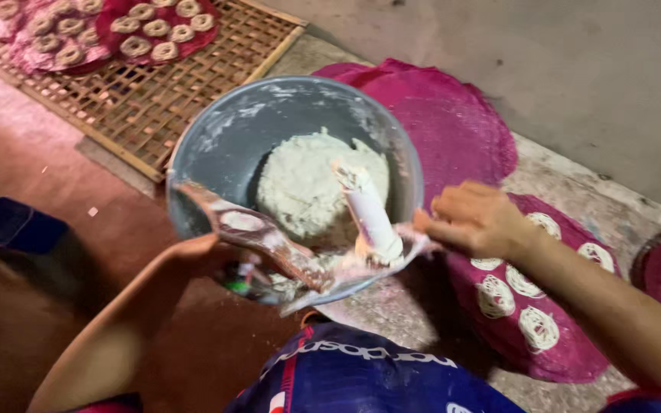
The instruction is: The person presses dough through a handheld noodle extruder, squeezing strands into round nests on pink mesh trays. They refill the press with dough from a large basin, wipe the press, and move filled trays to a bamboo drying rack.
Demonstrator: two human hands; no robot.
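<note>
Head view shows the right hand (474,220) with fingers pinching the rim of the grey bowl (223,138) at 3 o'clock, white dough (304,183) heaped inside. At 7 o'clock the left hand (208,256) grips a wooden press (262,237), its fingers hidden; loading dough seems underway, calling for a steady scoop.

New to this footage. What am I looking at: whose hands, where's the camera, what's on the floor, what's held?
No machine here: a person works with bare hands, filmed by one camera worn on their head, looking down. The left hand holds a wooden press tool over a grey metal bowl of white dough. The right hand is at the bowl's rim, beside a white dough-smeared cylinder; whether it grips anything I cannot tell. Around lie magenta round mats, some carrying white noodle coils. A bamboo lattice tray at the top left holds more coils. A dark blue box sits at the left.
</note>
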